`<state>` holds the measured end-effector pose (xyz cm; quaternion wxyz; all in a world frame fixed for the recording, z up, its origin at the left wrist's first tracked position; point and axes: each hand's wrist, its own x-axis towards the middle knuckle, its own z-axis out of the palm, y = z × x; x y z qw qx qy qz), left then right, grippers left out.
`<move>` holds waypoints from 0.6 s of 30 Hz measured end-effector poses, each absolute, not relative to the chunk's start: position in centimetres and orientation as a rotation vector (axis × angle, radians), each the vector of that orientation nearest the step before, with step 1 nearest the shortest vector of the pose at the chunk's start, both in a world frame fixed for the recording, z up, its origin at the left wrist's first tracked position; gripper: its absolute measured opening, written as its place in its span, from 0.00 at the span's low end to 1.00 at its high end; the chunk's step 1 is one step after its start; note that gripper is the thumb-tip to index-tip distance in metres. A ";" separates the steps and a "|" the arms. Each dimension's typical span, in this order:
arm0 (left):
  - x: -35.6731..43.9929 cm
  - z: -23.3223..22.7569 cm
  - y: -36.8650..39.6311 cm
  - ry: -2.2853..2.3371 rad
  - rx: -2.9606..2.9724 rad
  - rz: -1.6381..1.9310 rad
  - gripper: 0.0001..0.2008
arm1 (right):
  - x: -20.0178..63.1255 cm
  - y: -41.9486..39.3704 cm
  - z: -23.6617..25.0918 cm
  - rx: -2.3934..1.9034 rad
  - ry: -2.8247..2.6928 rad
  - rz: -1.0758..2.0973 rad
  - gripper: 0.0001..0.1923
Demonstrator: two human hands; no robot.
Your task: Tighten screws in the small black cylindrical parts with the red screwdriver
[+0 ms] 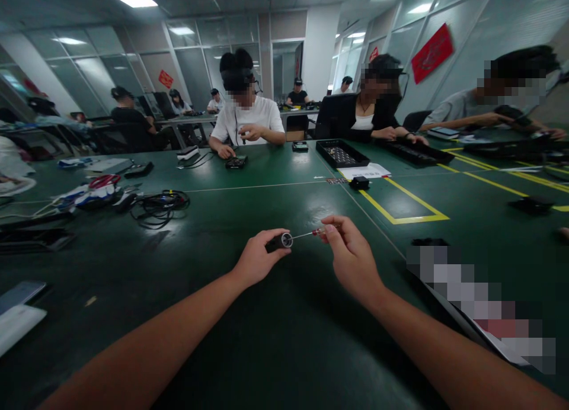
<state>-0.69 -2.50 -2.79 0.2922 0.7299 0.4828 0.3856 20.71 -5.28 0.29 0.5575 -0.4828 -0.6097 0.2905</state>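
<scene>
My left hand (256,257) grips a small black cylindrical part (280,242) with a round silver-rimmed end that faces right. My right hand (350,251) pinches a thin screwdriver (311,233) with a red handle; its metal shaft points left and its tip meets the silver end of the part. Both hands hover just above the dark green table (284,339), close together near its middle.
A tangle of black cables (157,207) lies to the left, with clutter beyond it. A yellow taped rectangle (400,205), a small black box (359,183) and a black tray (341,154) lie to the right. Other people sit across the table.
</scene>
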 end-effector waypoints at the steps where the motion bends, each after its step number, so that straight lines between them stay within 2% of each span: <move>1: -0.7 -2.8 -2.5 1.291 1.948 1.022 0.21 | 20.7 -5.3 0.4 -1.148 -1.442 0.685 0.14; 7: -0.7 -2.9 -2.5 1.286 1.947 1.019 0.21 | 20.9 -5.7 1.2 -1.250 -1.534 0.608 0.22; 12: -0.8 -2.9 -2.4 1.282 1.931 1.029 0.21 | 20.7 -5.6 0.9 -1.194 -1.517 0.632 0.15; 18: -0.8 -3.0 -2.4 1.274 1.946 1.033 0.21 | 20.9 -5.3 0.8 -1.219 -1.496 0.668 0.16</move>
